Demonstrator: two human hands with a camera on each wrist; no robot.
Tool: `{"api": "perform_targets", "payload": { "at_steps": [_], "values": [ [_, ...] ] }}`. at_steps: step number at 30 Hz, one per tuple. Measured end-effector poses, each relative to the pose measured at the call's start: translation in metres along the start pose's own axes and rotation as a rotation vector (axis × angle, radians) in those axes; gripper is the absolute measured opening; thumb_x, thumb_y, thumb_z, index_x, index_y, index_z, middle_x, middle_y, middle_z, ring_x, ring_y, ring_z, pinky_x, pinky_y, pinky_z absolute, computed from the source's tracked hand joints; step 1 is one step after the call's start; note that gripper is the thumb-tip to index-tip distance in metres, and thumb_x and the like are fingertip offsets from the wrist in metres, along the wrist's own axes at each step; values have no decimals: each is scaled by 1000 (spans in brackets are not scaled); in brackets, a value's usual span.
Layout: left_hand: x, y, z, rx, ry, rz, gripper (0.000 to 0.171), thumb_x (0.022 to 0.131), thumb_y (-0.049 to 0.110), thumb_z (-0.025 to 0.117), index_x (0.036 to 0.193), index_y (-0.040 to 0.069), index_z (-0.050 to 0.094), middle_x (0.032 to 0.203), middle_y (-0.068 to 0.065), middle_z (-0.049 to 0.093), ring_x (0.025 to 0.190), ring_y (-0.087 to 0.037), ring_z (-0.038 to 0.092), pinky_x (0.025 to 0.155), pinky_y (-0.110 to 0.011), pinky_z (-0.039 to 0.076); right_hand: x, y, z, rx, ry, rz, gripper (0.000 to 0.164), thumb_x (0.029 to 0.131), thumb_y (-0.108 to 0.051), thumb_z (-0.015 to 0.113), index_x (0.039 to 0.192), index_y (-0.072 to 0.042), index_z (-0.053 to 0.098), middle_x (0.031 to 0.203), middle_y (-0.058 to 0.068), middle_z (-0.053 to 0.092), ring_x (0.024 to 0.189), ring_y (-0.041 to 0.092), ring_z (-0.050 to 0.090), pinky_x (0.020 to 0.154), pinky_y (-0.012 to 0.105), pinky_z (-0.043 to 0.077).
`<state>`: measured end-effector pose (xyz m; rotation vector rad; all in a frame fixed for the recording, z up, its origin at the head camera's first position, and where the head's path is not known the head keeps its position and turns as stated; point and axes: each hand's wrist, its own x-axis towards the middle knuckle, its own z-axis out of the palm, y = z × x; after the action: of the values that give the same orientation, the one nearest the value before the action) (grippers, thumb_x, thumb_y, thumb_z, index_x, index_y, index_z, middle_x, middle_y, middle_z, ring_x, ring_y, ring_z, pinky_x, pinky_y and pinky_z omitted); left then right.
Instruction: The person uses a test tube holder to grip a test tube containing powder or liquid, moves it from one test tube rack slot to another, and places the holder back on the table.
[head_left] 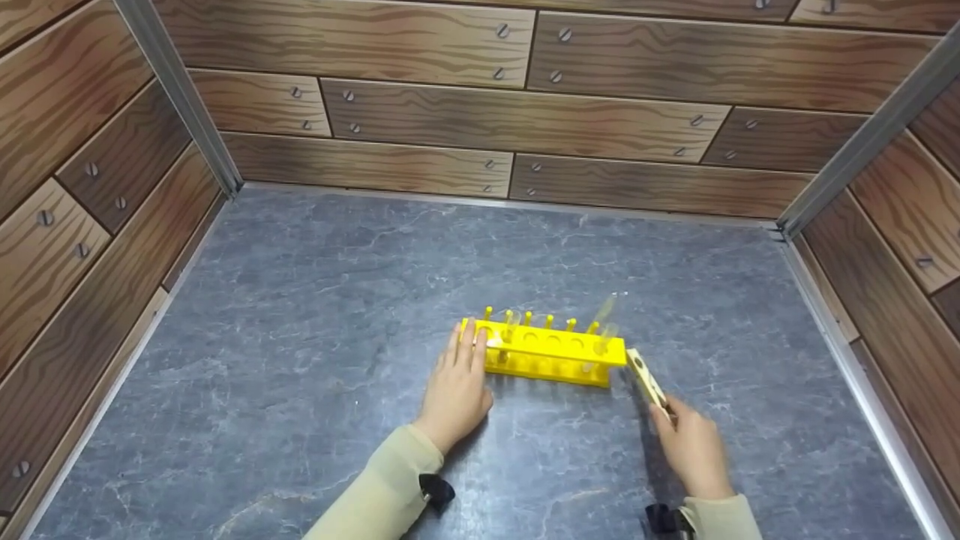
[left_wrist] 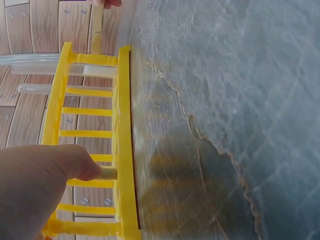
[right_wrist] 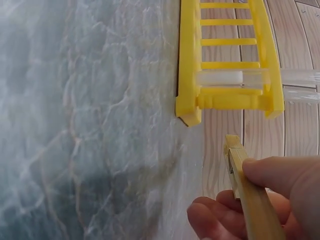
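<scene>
A yellow test tube rack point(head_left: 555, 357) stands on the grey tabletop. My left hand point(head_left: 454, 390) holds its left end, fingers laid over the top board and thumb point(left_wrist: 80, 162) across the front, near a tube with yellowish contents point(left_wrist: 107, 173). At the rack's right end, a clear test tube point(head_left: 606, 340) has something white in its bottom point(right_wrist: 222, 77). Behind it, another clear tube point(head_left: 604, 309) rises from the back pegs, its rounded end up. My right hand point(head_left: 691, 448) grips a wooden test tube holder point(head_left: 646, 379), whose tip points at the rack's right end, a little apart from it.
Wood-patterned walls point(head_left: 420, 112) with metal corner strips point(head_left: 184, 94) enclose the tabletop point(head_left: 337, 262) at the back and both sides. A row of yellow pegs point(head_left: 550, 321) stands along the rack's back edge. Black straps point(head_left: 436, 491) sit at both wrists.
</scene>
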<state>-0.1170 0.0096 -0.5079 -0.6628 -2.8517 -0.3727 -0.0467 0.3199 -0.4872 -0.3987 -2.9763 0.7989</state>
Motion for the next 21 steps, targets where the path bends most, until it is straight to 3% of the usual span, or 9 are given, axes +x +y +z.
{"api": "perform_targets", "payload": {
  "at_steps": [7, 15, 21],
  "values": [
    [0, 0, -1, -17, 8, 2, 81, 79, 21, 62, 145, -3, 23, 151, -22, 16, 137, -39, 17, 104, -49, 32, 2, 6, 6, -2, -45, 31, 38, 94, -22, 55, 117, 7, 58, 79, 12, 63, 53, 17, 46, 45, 30, 37],
    [-1, 1, -1, -13, -2, 1, 82, 79, 22, 63, 145, -2, 22, 152, -22, 15, 137, -39, 17, 103, -50, 33, 3, 11, 12, -29, -73, 33, 32, 92, -21, 57, 110, 4, 62, 73, 6, 52, 57, 19, 43, 48, 31, 34],
    [-1, 1, -1, -1, 22, 0, 81, 78, 22, 64, 145, -3, 24, 151, -22, 18, 137, -39, 18, 103, -49, 33, 6, 13, 16, -58, -56, -5, 32, 92, -20, 58, 113, 4, 63, 102, 20, 60, 76, 31, 57, 63, 42, 46]
  ]
}}
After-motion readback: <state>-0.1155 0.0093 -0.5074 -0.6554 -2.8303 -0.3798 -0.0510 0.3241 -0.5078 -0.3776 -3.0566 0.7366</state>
